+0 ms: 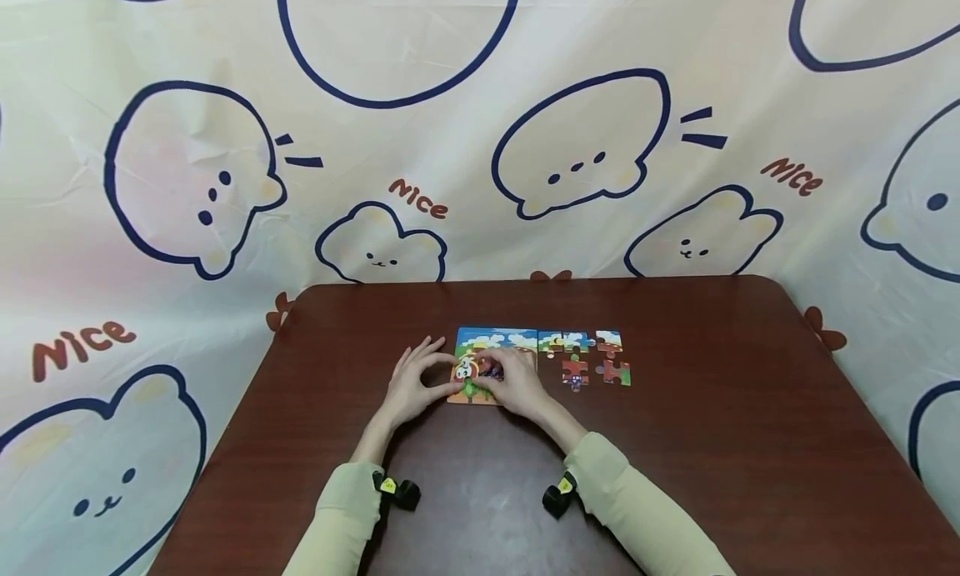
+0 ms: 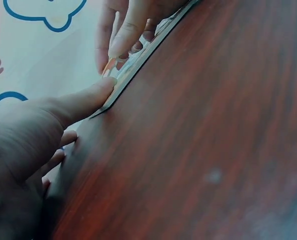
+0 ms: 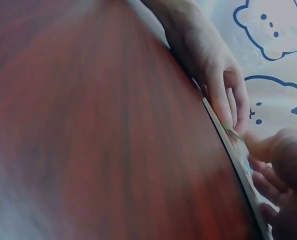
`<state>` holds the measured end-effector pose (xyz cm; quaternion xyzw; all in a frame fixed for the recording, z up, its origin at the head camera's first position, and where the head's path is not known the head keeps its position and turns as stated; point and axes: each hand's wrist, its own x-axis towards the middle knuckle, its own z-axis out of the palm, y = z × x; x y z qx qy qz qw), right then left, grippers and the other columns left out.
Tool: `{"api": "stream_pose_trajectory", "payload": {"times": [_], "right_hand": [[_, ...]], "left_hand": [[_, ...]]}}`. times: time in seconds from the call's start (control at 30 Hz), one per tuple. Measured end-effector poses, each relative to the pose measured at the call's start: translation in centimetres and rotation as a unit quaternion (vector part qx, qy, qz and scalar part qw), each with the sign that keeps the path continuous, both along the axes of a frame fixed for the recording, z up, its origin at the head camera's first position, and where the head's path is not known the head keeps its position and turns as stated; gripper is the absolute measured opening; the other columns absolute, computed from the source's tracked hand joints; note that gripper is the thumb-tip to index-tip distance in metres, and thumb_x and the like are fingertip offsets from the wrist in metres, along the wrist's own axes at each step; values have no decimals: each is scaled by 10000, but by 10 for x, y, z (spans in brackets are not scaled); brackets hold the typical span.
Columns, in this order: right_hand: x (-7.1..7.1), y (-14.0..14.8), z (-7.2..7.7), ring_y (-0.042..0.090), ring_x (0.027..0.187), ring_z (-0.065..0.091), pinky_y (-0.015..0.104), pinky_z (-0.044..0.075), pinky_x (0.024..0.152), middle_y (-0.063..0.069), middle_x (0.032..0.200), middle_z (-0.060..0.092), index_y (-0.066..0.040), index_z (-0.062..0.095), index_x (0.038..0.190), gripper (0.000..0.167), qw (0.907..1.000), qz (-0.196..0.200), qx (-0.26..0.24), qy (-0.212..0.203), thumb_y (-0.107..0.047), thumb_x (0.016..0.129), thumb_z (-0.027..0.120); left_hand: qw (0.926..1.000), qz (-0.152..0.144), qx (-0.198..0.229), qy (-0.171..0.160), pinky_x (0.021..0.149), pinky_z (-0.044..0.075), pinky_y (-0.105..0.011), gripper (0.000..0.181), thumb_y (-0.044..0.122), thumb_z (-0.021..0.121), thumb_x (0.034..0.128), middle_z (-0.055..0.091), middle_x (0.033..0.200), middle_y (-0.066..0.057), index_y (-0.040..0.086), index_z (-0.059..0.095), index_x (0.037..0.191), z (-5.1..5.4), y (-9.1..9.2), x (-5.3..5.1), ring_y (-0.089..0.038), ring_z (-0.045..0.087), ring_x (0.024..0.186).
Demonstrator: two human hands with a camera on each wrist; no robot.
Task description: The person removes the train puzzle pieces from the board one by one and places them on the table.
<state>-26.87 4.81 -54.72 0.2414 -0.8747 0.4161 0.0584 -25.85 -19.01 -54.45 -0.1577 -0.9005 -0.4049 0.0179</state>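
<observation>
A jigsaw board (image 1: 480, 338) with a colourful cartoon scene lies flat on the brown table. Over its lower left part, both hands meet at a small jigsaw piece (image 1: 466, 368). My left hand (image 1: 411, 380) has thumb and forefinger curved to the piece's left side. From the right, my right hand (image 1: 521, 380) pinches it and covers part of the board. In the left wrist view the piece (image 2: 108, 68) stands tilted, its orange edge between the fingertips. Fingers hide most of it in the right wrist view.
Several loose jigsaw pieces (image 1: 575, 371) lie right of the board, some against its edge and others apart. The brown table (image 1: 712, 443) stretches to both sides. A cartoon-printed cloth (image 1: 472, 151) hangs behind it.
</observation>
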Motion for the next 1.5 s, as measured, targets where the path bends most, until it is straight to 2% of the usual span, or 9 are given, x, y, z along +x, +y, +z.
{"api": "stream_pose_trajectory", "payload": {"times": [0.13,0.3,0.4,0.7,0.83,1.0,1.17,1.4,1.5], "right_hand": [[-1,0,6,195,878,732,326,602,809,76,981,785,-41,752,1335,402,9978,267,-346,-504,-114,956,866],[-3,0,12,323,1083,789,459,641,972,156,1143,826,-6,723,1377,469,9926,396,-589,-990,-100,944,875],[-5,2,15,355,1137,783,495,634,1007,183,1198,821,-5,727,1377,464,9895,489,-640,-1203,-111,949,872],[-7,30,23,353,1147,767,501,625,961,164,1194,811,-60,727,1359,410,9882,270,-884,-1220,-102,970,849],[-8,49,28,344,1065,771,391,622,865,201,1167,814,-17,712,1372,414,9841,256,-1111,-1361,-74,979,830],[-8,70,31,226,976,753,284,584,823,216,1123,814,10,707,1363,411,9806,128,-1247,-1510,-58,976,828],[-5,89,32,159,955,737,265,582,810,225,1129,803,-2,701,1374,417,9778,-3,-1297,-1649,-75,982,824],[-1,109,30,123,802,662,288,498,564,181,1043,785,-33,698,1385,423,9736,-267,-1277,-1876,-51,980,818],[0,114,29,138,768,645,293,509,549,180,1020,781,-32,700,1377,420,9744,-352,-1208,-1861,-41,974,819]], "left_hand": [[9999,-1,106,-59,1378,77,-692,381,237,911,921,502,1707,-192,155,810,1279,-1,0,2,-423,283,1693],[9999,17,162,-44,1379,75,-693,380,230,915,916,515,1697,-192,155,813,1274,1,0,2,-419,292,1691],[9999,36,112,8,1375,82,-701,398,240,914,920,524,1689,-192,158,800,1292,1,1,1,-420,298,1689],[9982,-45,-566,176,1380,84,-697,487,410,789,1010,456,1750,-137,230,739,1459,6,5,3,-407,262,1705],[9968,-54,-763,241,1380,89,-692,499,425,783,1003,443,1757,-139,230,739,1460,5,4,6,-412,254,1706],[9945,-114,-983,342,1373,107,-699,543,427,813,975,434,1760,-151,230,726,1474,2,4,6,-429,263,1696],[9944,-80,-1020,255,1386,90,-680,556,425,829,967,419,1773,-126,249,719,1483,2,4,6,-397,240,1713],[9941,-89,-1050,243,1386,95,-679,557,444,824,971,417,1776,-117,257,718,1485,2,4,6,-393,238,1714],[9941,-89,-1048,263,1385,100,-680,556,447,823,971,419,1775,-115,255,719,1483,2,4,6,-395,240,1713]]}}
